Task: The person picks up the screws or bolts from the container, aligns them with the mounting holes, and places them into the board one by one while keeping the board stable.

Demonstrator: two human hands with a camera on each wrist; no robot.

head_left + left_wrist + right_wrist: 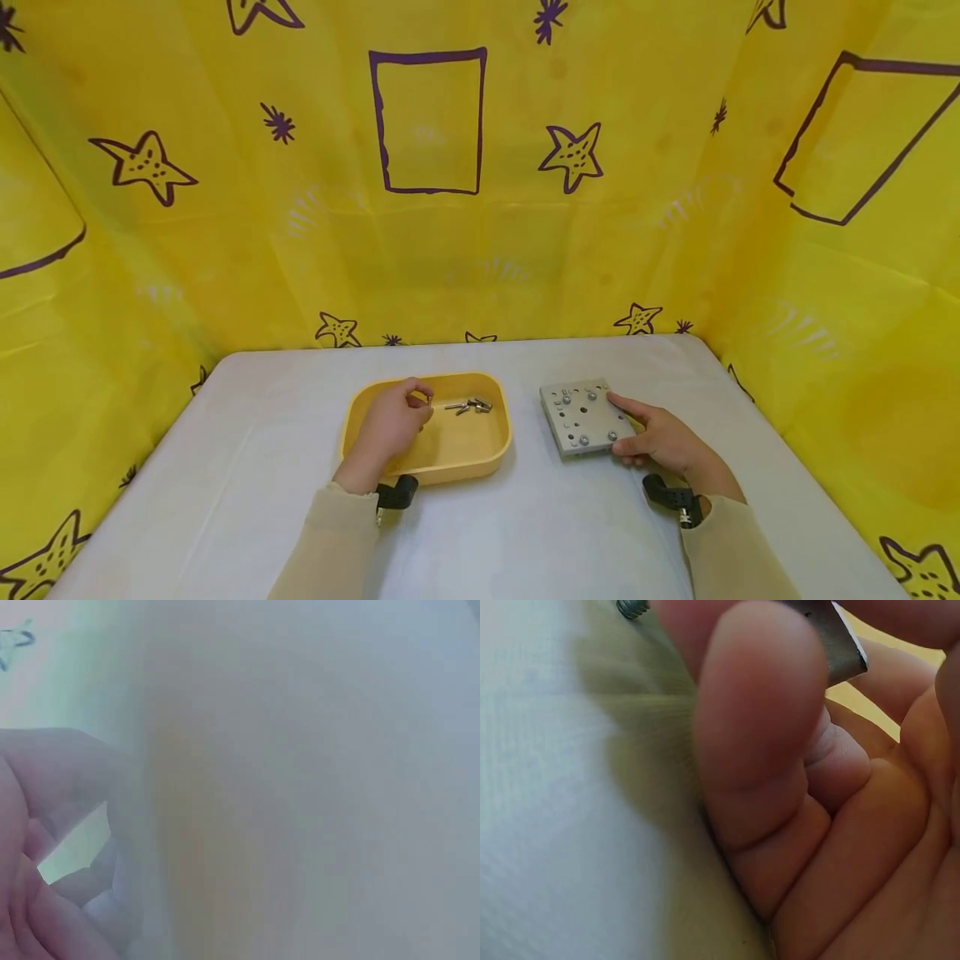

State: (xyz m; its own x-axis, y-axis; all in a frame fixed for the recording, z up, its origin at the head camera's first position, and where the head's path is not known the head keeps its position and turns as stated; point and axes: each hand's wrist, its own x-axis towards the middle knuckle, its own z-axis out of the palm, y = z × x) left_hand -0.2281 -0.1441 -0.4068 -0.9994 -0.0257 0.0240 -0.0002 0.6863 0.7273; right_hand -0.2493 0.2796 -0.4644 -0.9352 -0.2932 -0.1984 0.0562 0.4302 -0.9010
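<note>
1. The fingers of the left hand [393, 419] are bent together at the tips, pinching what looks like a small screw [430, 400]; the left wrist view is too hazy to show it.
2. The fingers of the right hand [667, 442] grip a square metal plate [600, 419] by its right side, one fingertip at the far corner and the thumb at the near one.
3. The plate lies to the right of the left hand, its drilled face turned up. Four bolts [592, 396] sit in it, two towards the far edge and two towards the near edge, with smaller holes between and around them. In the right wrist view a threaded end [634, 607] shows near the fingers; whether the plate touches the surface below cannot be told.
4. Under the left hand is a yellow tray [457, 473], to the left of the plate and apart from it. A few loose screws [480, 406] lie in a small heap in its far right part.
5. Each wrist carries a black camera [397, 492] beside a beige sleeve [333, 533].
6. Tray and forearms are over a white counter [525, 542].
7. Yellow cloth [330, 267] with dark stars and boxes surrounds the far edge and both sides.
</note>
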